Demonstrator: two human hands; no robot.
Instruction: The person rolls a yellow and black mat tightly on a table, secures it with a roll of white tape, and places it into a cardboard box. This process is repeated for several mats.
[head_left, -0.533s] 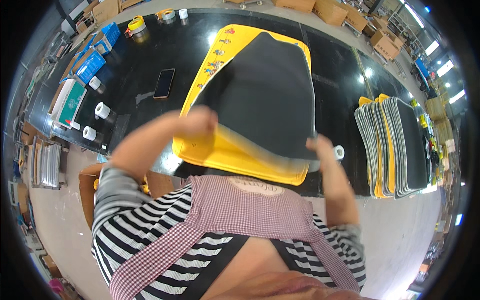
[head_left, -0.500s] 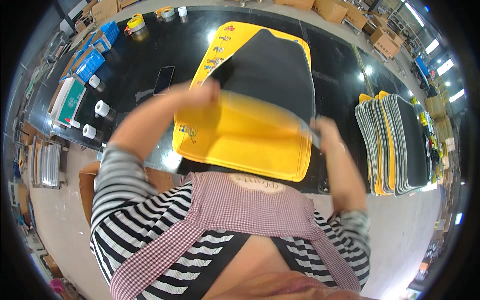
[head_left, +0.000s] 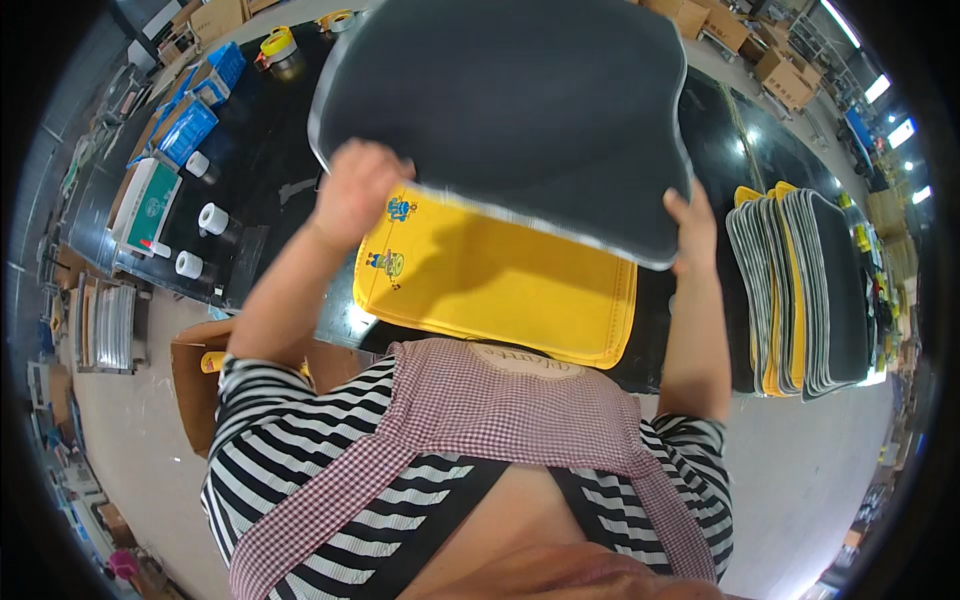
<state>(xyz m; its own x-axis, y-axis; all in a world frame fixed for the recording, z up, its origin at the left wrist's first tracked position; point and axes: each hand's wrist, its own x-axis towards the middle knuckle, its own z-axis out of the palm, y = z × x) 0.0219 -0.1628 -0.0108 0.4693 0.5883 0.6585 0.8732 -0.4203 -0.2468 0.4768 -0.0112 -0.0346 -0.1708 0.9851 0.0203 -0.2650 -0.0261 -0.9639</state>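
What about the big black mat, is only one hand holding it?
No, the left hand and the right hand both hold the black mat, one near each lower corner.

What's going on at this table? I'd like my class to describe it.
Someone's left hand and right hand grip a pale-edged black mat near its near corners, holding its near edge raised. Below lies a yellow mat with small printed figures, on a black table. A stack of mats sits to the right.
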